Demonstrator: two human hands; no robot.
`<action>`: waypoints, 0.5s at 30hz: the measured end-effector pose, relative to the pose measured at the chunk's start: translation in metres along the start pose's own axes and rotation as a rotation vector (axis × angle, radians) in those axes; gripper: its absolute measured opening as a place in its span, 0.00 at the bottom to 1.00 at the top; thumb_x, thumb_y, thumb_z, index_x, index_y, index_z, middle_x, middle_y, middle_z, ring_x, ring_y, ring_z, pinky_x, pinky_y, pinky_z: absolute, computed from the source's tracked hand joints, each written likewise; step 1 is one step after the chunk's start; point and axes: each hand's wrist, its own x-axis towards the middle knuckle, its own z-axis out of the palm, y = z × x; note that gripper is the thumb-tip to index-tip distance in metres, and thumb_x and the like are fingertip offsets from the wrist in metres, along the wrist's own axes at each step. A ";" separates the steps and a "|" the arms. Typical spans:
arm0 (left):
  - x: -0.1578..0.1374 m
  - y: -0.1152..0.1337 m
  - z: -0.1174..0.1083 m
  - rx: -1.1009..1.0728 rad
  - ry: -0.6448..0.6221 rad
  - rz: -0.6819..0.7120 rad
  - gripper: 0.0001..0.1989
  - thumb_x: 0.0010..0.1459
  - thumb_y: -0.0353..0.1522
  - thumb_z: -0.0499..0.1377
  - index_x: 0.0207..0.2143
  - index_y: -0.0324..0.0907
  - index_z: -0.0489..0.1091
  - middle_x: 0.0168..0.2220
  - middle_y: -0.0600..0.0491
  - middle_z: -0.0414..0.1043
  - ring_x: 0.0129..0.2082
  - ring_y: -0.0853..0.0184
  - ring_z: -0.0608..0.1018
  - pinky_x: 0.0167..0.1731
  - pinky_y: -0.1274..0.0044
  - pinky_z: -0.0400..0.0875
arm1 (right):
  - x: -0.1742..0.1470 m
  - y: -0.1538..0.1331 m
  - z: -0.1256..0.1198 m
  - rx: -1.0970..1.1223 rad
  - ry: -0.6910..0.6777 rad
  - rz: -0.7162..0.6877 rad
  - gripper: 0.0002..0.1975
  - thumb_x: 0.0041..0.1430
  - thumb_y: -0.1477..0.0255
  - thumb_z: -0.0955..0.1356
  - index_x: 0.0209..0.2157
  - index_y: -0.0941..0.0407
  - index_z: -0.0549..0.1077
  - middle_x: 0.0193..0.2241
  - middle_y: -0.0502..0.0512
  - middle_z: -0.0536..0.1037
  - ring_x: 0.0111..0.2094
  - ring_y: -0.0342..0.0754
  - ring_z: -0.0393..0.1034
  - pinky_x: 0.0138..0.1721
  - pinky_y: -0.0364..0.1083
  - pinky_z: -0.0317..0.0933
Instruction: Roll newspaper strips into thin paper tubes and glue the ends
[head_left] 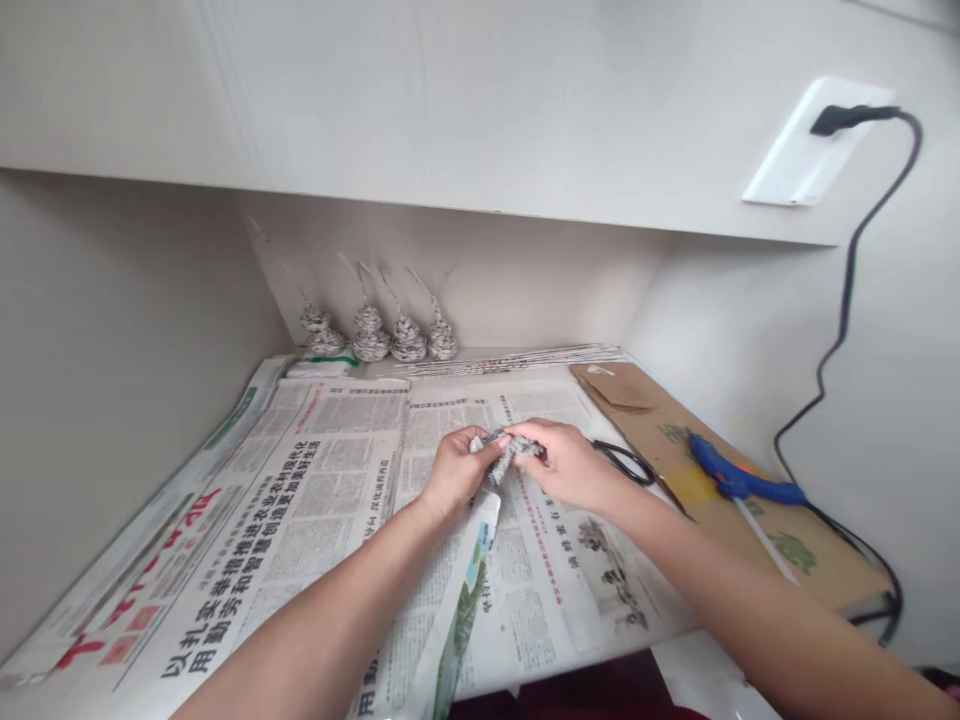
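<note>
My left hand and my right hand meet over the newspaper-covered surface, both with fingers closed on a small crumpled wad of newspaper. A long newspaper strip with a green and blue printed edge trails from my left hand toward me; whether it joins the wad is hidden by the fingers. Just right of my right hand lie the black handles of what look like scissors, their other end covered by the hand.
Several gourd-shaped paper-coil figures stand along the back wall, beside thin rolled paper sticks. A blue glue gun lies on cardboard at right, its black cord running to a wall socket. Newspaper sheets cover the surface.
</note>
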 end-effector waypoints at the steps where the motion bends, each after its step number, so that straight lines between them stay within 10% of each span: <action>1: -0.001 0.000 0.000 0.013 -0.005 0.000 0.17 0.41 0.41 0.67 0.22 0.39 0.64 0.14 0.60 0.63 0.13 0.77 0.60 0.16 0.82 0.53 | 0.000 0.000 -0.001 -0.021 0.011 0.003 0.16 0.53 0.78 0.65 0.43 0.52 0.73 0.38 0.53 0.76 0.37 0.47 0.69 0.37 0.43 0.59; 9: -0.005 -0.001 0.007 0.026 -0.125 0.019 0.16 0.49 0.42 0.62 0.27 0.43 0.59 0.10 0.63 0.60 0.08 0.76 0.58 0.11 0.82 0.49 | 0.001 0.002 -0.019 -0.180 0.113 -0.038 0.11 0.50 0.80 0.64 0.34 0.54 0.72 0.32 0.51 0.75 0.28 0.44 0.66 0.30 0.41 0.55; 15: -0.009 0.006 0.007 -0.172 -0.188 -0.012 0.16 0.50 0.41 0.62 0.29 0.41 0.59 0.32 0.49 0.76 0.17 0.75 0.72 0.17 0.82 0.64 | 0.016 0.040 -0.079 -0.445 0.397 0.250 0.05 0.51 0.71 0.68 0.32 0.55 0.71 0.23 0.51 0.72 0.23 0.45 0.64 0.27 0.42 0.53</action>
